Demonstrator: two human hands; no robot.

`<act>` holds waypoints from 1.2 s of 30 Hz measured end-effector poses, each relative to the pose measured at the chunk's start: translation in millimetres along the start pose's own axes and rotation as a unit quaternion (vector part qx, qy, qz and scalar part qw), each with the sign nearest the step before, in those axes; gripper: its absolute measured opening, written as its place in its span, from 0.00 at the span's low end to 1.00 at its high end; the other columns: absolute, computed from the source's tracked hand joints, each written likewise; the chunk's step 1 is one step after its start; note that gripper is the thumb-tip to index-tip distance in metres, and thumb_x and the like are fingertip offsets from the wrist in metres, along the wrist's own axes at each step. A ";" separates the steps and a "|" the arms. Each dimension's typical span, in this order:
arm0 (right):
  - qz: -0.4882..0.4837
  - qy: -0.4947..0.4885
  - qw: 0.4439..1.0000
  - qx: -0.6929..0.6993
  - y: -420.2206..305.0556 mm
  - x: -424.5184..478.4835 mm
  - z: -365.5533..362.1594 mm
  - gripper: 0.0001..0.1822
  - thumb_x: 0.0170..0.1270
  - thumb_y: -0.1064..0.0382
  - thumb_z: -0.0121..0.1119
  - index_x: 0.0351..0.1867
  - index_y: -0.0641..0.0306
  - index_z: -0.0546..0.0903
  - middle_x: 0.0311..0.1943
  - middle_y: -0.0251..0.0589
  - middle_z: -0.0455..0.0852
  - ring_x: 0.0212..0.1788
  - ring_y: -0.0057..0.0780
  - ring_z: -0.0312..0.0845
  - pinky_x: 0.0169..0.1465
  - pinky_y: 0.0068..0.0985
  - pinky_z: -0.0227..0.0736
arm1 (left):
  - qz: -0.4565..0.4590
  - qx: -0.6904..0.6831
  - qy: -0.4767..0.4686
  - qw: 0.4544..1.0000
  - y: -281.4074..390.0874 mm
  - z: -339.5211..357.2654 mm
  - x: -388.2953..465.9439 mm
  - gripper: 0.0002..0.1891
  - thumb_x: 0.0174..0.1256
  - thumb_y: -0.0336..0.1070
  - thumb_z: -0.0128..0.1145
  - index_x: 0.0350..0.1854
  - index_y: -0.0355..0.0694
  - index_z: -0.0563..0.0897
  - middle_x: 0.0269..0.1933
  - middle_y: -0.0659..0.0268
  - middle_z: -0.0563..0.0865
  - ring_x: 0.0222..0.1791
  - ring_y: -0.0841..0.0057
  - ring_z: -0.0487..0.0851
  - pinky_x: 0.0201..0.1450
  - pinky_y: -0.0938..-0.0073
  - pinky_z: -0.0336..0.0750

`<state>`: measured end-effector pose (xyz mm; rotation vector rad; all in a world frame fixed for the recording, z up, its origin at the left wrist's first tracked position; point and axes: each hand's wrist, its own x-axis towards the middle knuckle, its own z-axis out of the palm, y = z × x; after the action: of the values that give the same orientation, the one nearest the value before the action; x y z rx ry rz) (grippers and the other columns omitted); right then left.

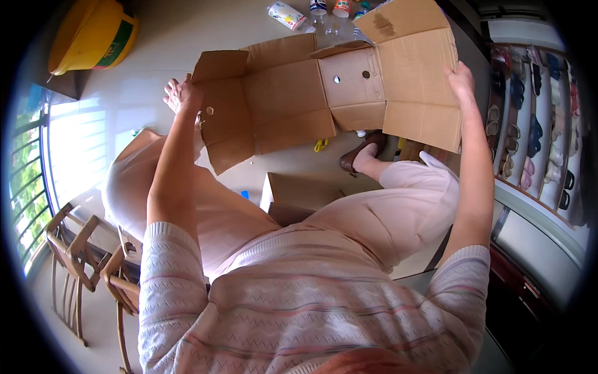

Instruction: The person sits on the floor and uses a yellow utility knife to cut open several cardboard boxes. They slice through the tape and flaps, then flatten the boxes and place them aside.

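Observation:
An unfolded cardboard box (287, 96), its panels and flaps spread wide, is stretched between my two hands above the floor. My left hand (182, 93) is at its left end by a creased panel, with some fingers raised; part of the grip is hidden. On the right edge, my right hand (459, 80) pinches a large panel. Two round holes show in the middle panel and one more in the left panel. A dark stain marks the upper right flap.
Empty plastic bottles (288, 16) lie beyond the cardboard. A yellow tub (88, 39) stands at upper left. Between my legs is a brown carton (303, 187). Yellow-handled scissors (321, 145) lie on the floor. Wooden chairs (84, 252) stand left; a shoe rack (537, 126) is right.

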<state>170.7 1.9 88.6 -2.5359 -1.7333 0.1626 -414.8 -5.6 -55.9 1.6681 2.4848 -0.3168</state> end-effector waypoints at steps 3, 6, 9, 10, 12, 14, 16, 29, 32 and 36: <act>0.019 -0.003 0.999 -0.031 -5.3 -0.4 10.2 0.20 0.58 0.52 0.56 0.47 0.63 0.77 0.43 0.52 0.82 0.49 0.48 0.77 0.52 0.38 0.70 | 0.087 0.004 0.040 0.995 24.0 23.5 -2.4 0.18 0.52 0.34 0.55 0.48 0.51 0.79 0.50 0.63 0.76 0.54 0.66 0.72 0.56 0.64 0.66; 0.036 -0.008 0.999 -0.027 -5.2 0.2 24.0 0.19 0.59 0.52 0.55 0.47 0.61 0.77 0.44 0.51 0.82 0.49 0.48 0.76 0.52 0.38 0.70 | 0.232 -0.056 -0.023 0.971 48.0 51.4 -17.4 0.13 0.51 0.32 0.53 0.41 0.47 0.81 0.46 0.62 0.79 0.51 0.64 0.75 0.51 0.60 0.70; 0.006 0.057 0.998 -0.024 23.9 4.2 66.0 0.18 0.60 0.52 0.54 0.47 0.60 0.77 0.43 0.50 0.82 0.49 0.48 0.77 0.52 0.38 0.70 | 0.302 -0.072 -0.093 0.946 75.5 85.4 -28.0 0.14 0.51 0.31 0.51 0.41 0.46 0.81 0.48 0.61 0.79 0.54 0.64 0.74 0.51 0.61 0.70; 0.030 -0.016 0.999 0.016 -5.9 -7.1 57.1 0.18 0.60 0.52 0.54 0.47 0.61 0.77 0.43 0.52 0.82 0.47 0.49 0.77 0.51 0.37 0.70 | 0.315 -0.026 -0.140 0.938 88.6 81.1 -34.1 0.17 0.51 0.31 0.52 0.45 0.49 0.81 0.48 0.62 0.79 0.55 0.65 0.73 0.52 0.62 0.70; 0.026 -0.058 0.997 0.041 -7.5 -15.7 77.2 0.19 0.62 0.51 0.52 0.46 0.63 0.76 0.41 0.53 0.82 0.46 0.50 0.77 0.50 0.38 0.70 | 0.356 -0.024 -0.201 0.912 123.8 75.5 -44.9 0.25 0.52 0.31 0.52 0.56 0.56 0.76 0.54 0.66 0.77 0.58 0.66 0.71 0.57 0.62 0.67; 0.024 -0.071 0.996 0.057 -16.2 -25.2 85.3 0.19 0.63 0.51 0.51 0.47 0.63 0.76 0.41 0.53 0.82 0.46 0.51 0.77 0.50 0.39 0.70 | 0.406 -0.054 -0.218 0.886 168.8 63.5 -56.4 0.27 0.52 0.29 0.52 0.59 0.54 0.74 0.57 0.66 0.75 0.62 0.66 0.67 0.61 0.62 0.63; 0.023 -0.082 0.994 0.073 -23.2 -27.4 81.2 0.19 0.64 0.51 0.50 0.48 0.62 0.76 0.41 0.53 0.82 0.46 0.52 0.76 0.50 0.40 0.70 | 0.497 -0.022 -0.198 0.845 219.7 51.1 -64.4 0.28 0.55 0.31 0.52 0.61 0.55 0.71 0.65 0.67 0.67 0.68 0.67 0.59 0.66 0.61 0.57; 0.074 -0.252 0.936 0.233 -44.0 -67.8 74.0 0.22 0.62 0.59 0.56 0.56 0.62 0.70 0.35 0.44 0.81 0.34 0.36 0.79 0.41 0.31 0.73 | 0.502 -0.070 -0.176 0.844 364.7 118.7 1.4 0.34 0.60 0.46 0.54 0.69 0.55 0.58 0.73 0.67 0.51 0.72 0.61 0.47 0.67 0.52 0.55; -0.120 -0.200 0.959 0.162 -105.4 -91.1 111.3 0.35 0.55 0.55 0.61 0.64 0.61 0.61 0.59 0.51 0.66 0.57 0.44 0.66 0.54 0.43 0.67 | 0.391 -0.276 -0.330 0.813 371.4 176.8 22.5 0.31 0.62 0.46 0.50 0.68 0.50 0.61 0.72 0.64 0.54 0.71 0.65 0.53 0.64 0.53 0.60; -0.164 -0.288 0.937 0.110 -135.7 -110.5 185.2 0.41 0.51 0.50 0.64 0.65 0.63 0.61 0.67 0.50 0.52 0.69 0.44 0.49 0.63 0.52 0.54 | -0.120 -0.680 -0.493 0.529 337.2 166.2 55.1 0.26 0.68 0.50 0.46 0.60 0.36 0.70 0.58 0.57 0.76 0.59 0.66 0.73 0.58 0.67 0.69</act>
<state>-17.5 -52.7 -74.2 -2.1204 -2.1367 1.1013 -125.0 126.4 -263.1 0.2079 1.1592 0.4801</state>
